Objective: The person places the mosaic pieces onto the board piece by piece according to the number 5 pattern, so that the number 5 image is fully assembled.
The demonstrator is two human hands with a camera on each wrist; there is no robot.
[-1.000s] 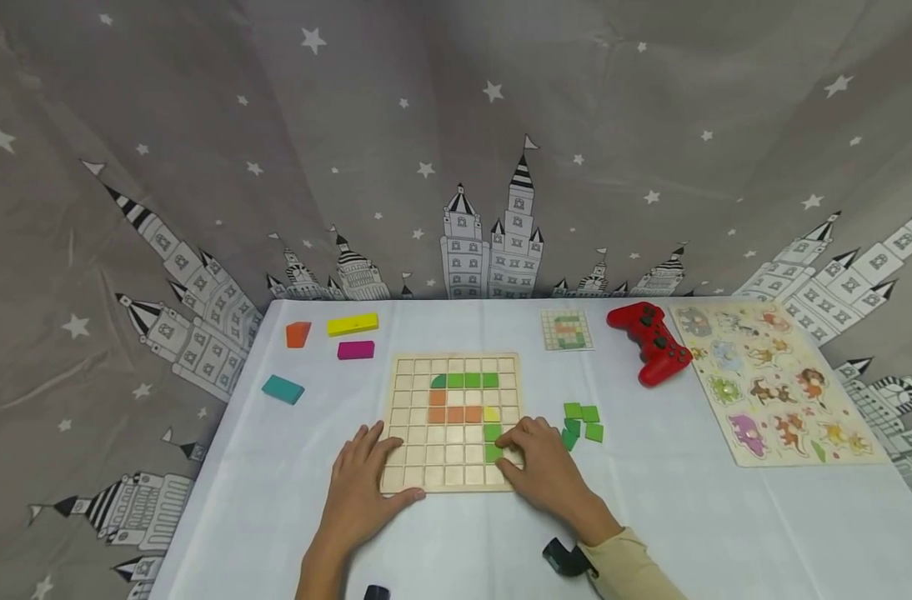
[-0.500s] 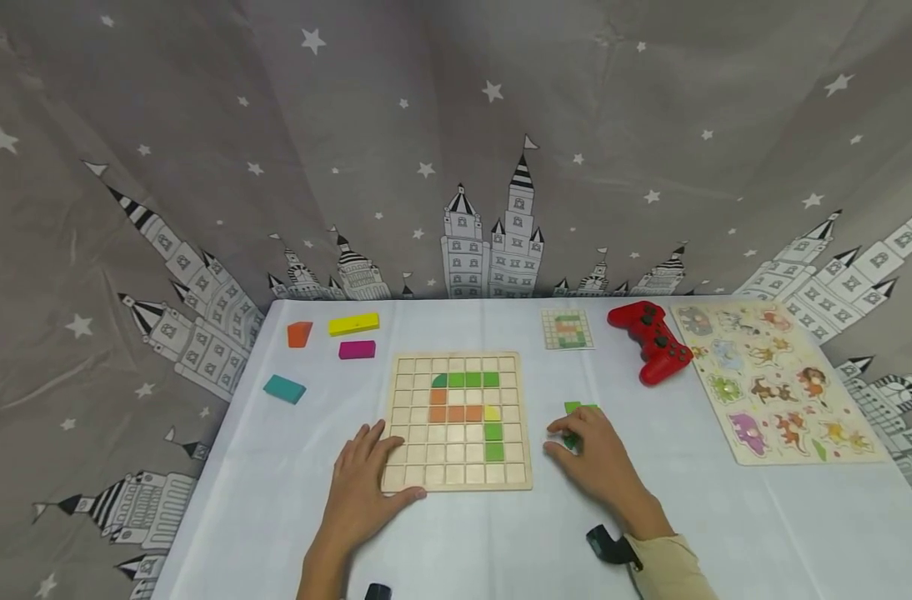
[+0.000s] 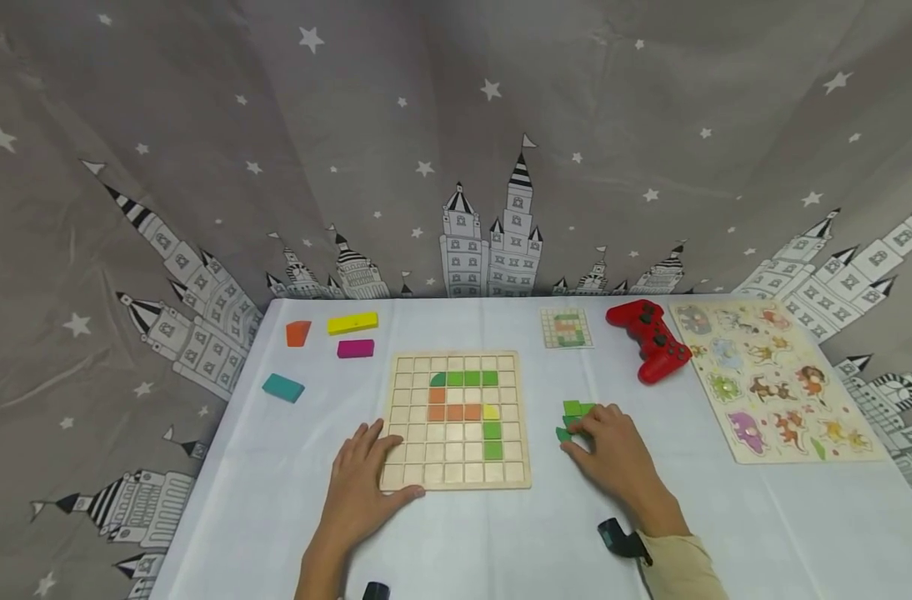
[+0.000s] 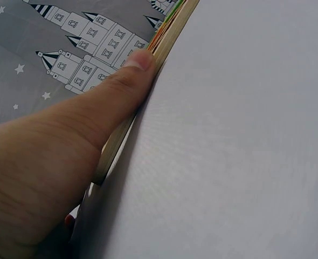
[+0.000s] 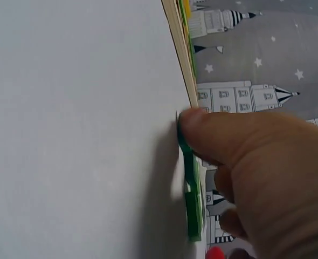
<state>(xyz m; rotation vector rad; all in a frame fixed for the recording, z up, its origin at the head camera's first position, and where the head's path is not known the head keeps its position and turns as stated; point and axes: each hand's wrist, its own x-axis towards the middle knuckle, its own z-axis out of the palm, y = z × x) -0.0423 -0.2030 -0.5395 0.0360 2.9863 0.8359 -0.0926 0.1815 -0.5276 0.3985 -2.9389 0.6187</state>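
A wooden grid board lies mid-table with green, orange and yellow tiles set in its cells. My left hand rests flat on its near-left corner, thumb along the front edge; the left wrist view shows that thumb against the board's side. To the right of the board, my right hand is over a small pile of loose green tiles. Its thumb and curled fingers pinch one green tile. In the right wrist view the thumb presses on the green tile, with the board's edge beyond.
A pattern card, a red game controller and an animal peg puzzle lie at the back right. Orange, yellow, magenta and teal blocks lie at the back left. A starred curtain hangs behind the table.
My right hand left a green tile in the board's right column, moved right to the loose green tiles and took hold of one. The left hand stayed put.
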